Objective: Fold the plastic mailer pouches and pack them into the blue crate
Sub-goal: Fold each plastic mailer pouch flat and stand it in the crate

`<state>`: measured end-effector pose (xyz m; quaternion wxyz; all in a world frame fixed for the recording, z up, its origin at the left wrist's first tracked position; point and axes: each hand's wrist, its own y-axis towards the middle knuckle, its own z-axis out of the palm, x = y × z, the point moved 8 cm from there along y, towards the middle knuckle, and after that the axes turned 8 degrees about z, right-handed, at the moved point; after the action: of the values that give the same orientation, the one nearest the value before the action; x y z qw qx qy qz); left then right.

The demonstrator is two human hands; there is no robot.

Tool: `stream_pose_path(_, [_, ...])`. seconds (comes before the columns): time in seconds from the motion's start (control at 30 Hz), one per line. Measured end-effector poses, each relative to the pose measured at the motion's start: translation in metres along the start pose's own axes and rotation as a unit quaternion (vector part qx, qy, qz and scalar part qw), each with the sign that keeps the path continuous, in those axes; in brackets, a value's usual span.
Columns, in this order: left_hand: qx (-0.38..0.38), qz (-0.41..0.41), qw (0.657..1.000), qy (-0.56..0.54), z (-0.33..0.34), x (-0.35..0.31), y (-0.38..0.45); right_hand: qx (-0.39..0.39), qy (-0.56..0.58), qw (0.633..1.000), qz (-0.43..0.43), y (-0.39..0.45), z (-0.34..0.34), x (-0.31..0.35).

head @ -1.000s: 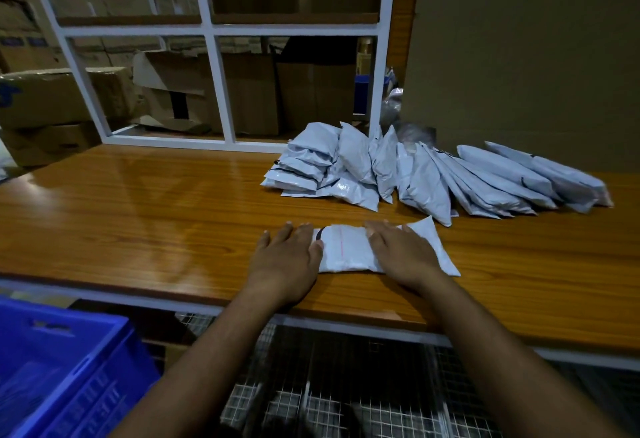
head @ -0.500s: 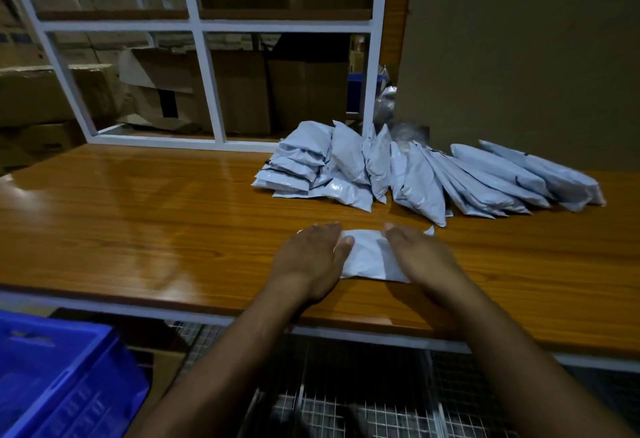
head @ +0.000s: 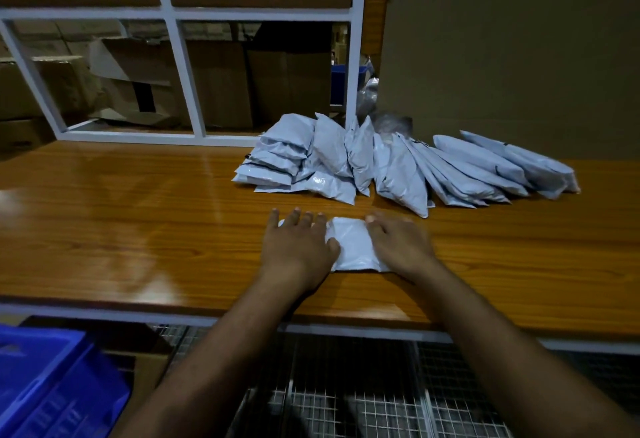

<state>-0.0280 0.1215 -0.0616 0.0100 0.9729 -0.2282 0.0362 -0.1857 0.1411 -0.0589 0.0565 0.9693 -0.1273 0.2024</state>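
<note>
Hands (head: 349, 247) flat on folded mailer pouch (head: 349, 245), wooden table (head: 138, 229).

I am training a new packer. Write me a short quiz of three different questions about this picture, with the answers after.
1. True or false: the blue crate stands on the wooden table.
2. Which hands press on the folded pouch? A) only the left hand B) only the right hand C) both
3. Fill in: the pile of unfolded pouches lies ____ the pouch being pressed, seen from the person.

Key
1. False; it sits below the table edge, at the lower left.
2. C
3. behind
</note>
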Motion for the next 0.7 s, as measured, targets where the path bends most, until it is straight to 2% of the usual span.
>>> stream_pose_path(0.1, [-0.047,-0.035,0.998,-0.030,-0.002,0.007,-0.005,0.044,-0.133,0.989,-0.039,-0.001,0.017,0.011])
stream_pose_path(0.2, [-0.073,-0.054,0.995,-0.028,-0.008,0.007,-0.008,0.047,-0.231,0.972,0.021,0.005,0.022,0.006])
stream_pose_path(0.27, [-0.119,-0.012,0.993,-0.021,-0.018,-0.007,-0.007,0.032,-0.308,0.948,0.075,-0.002,0.013,0.011])
stream_pose_path(0.33, [-0.162,0.054,0.984,-0.058,-0.022,-0.024,-0.005,0.030,-0.363,0.926,0.100,-0.009,0.008,0.018])
stream_pose_path(0.43, [-0.144,0.078,0.981,-0.108,-0.013,-0.028,-0.006,0.010,-0.309,0.943,0.127,-0.012,0.007,0.004])
stream_pose_path(0.53, [-0.112,0.076,0.984,-0.118,-0.006,-0.025,-0.010,0.016,-0.198,0.976,0.094,-0.017,0.012,-0.021])
stream_pose_path(0.63, [-0.065,0.085,0.991,-0.081,0.001,-0.031,-0.008,0.056,-0.151,0.983,0.088,-0.024,0.002,-0.044])
stream_pose_path(0.7, [-0.032,0.083,0.995,-0.055,0.004,-0.032,-0.002,0.034,-0.103,0.991,0.079,-0.025,-0.017,-0.046])
